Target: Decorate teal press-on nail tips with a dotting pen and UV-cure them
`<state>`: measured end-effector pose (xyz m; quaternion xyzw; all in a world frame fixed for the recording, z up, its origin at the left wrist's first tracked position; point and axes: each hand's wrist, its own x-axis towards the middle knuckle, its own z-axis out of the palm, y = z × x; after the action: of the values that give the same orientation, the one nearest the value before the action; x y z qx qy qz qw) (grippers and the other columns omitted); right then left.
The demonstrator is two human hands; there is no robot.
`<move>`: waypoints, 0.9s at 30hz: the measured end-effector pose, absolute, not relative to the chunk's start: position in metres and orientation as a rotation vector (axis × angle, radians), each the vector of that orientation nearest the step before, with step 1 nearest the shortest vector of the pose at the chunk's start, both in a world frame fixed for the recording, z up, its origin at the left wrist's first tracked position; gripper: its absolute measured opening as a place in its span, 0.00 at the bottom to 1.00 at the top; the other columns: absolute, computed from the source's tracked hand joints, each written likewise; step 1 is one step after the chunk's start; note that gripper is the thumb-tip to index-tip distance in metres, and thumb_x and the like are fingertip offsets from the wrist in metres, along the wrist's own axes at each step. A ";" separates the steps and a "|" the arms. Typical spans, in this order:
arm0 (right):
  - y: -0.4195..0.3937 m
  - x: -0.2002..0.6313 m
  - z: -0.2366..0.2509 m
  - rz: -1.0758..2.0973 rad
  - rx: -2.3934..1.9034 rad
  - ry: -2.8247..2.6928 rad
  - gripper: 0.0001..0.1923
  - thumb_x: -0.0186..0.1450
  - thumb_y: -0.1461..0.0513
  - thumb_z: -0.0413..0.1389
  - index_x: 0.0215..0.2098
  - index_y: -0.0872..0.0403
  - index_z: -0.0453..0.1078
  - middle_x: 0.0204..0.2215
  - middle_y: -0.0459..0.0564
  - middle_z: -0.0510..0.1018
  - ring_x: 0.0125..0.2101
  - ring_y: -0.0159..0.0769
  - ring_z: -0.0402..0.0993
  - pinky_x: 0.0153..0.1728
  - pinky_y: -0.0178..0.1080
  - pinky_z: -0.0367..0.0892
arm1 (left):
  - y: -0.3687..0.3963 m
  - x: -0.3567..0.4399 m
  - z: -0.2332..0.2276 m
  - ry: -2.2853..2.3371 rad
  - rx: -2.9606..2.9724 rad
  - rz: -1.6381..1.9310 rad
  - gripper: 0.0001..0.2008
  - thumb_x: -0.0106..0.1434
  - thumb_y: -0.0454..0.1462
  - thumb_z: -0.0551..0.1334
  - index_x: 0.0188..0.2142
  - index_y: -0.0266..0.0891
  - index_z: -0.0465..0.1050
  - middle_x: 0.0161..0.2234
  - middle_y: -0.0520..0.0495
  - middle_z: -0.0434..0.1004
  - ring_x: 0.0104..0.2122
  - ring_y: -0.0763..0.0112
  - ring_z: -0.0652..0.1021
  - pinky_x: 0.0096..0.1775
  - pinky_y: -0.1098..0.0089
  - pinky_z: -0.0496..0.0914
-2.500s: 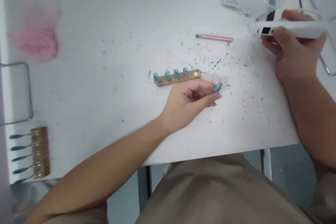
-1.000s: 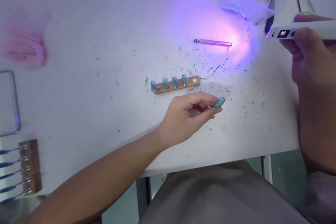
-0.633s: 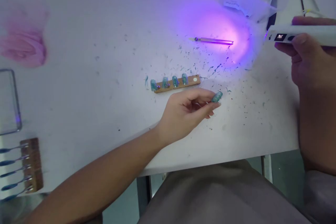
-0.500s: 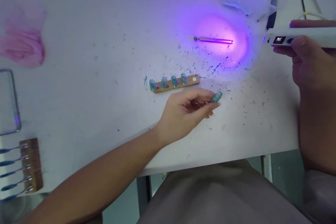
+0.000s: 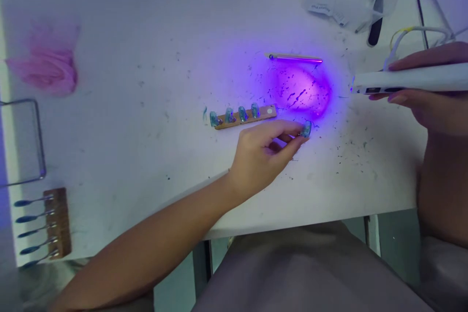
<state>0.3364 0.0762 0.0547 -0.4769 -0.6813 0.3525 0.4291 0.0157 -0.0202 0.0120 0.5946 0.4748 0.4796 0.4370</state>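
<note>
White speckled table (image 5: pixel 146 48), your left hand (image 5: pixel 263 153) pinching a teal nail tip (image 5: pixel 306 128) at its fingertips, your right hand (image 5: pixel 427 102) gripping a white lamp pen (image 5: pixel 405 80), glowing purple just beyond the tip.

Scene was dim with a violet cast. Main light was a purple-blue beam from the white lamp pen (image 5: pixel 405 80), throwing a bright hotspot on the tabletop (image 5: pixel 146 107) near the teal nail tip (image 5: pixel 306 128). Pink cloth (image 5: pixel 47 66) at left was soft and blurred. Frame edges were slightly bent, with soft shadows.
</note>
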 end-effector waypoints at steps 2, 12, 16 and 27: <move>0.072 0.339 0.059 0.815 -1.204 -1.825 0.28 0.52 0.54 0.83 0.51 0.50 0.91 0.42 0.51 0.90 0.41 0.44 0.87 0.53 0.51 0.88 | -0.019 0.017 0.013 1.169 1.514 1.206 0.04 0.70 0.36 0.75 0.42 0.43 0.91 0.35 0.50 0.92 0.32 0.73 0.88 0.35 0.76 0.85; 0.065 0.326 0.073 0.886 -1.170 -1.923 0.23 0.55 0.50 0.82 0.47 0.47 0.91 0.38 0.48 0.88 0.33 0.34 0.81 0.35 0.41 0.83 | -0.014 0.019 0.029 1.206 1.277 1.124 0.05 0.66 0.35 0.74 0.40 0.42 0.92 0.32 0.51 0.92 0.30 0.73 0.88 0.34 0.76 0.86; 0.067 0.331 0.065 0.964 -1.082 -1.814 0.33 0.49 0.57 0.83 0.53 0.44 0.87 0.41 0.46 0.87 0.39 0.42 0.88 0.34 0.45 0.83 | -0.007 0.024 0.029 1.195 1.221 1.067 0.05 0.65 0.36 0.75 0.40 0.41 0.92 0.32 0.50 0.91 0.29 0.72 0.88 0.32 0.74 0.85; 0.065 0.334 0.059 0.832 -1.003 -1.886 0.22 0.60 0.48 0.81 0.50 0.43 0.91 0.38 0.48 0.88 0.34 0.38 0.86 0.29 0.40 0.77 | 0.003 0.029 0.014 1.165 1.416 1.158 0.06 0.68 0.33 0.71 0.42 0.39 0.90 0.34 0.50 0.90 0.30 0.76 0.85 0.33 0.77 0.81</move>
<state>0.3345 0.0655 0.0587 -0.3986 -0.7498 0.3307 0.4119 0.0289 0.0031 0.0141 0.5773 0.4750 0.4718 0.4675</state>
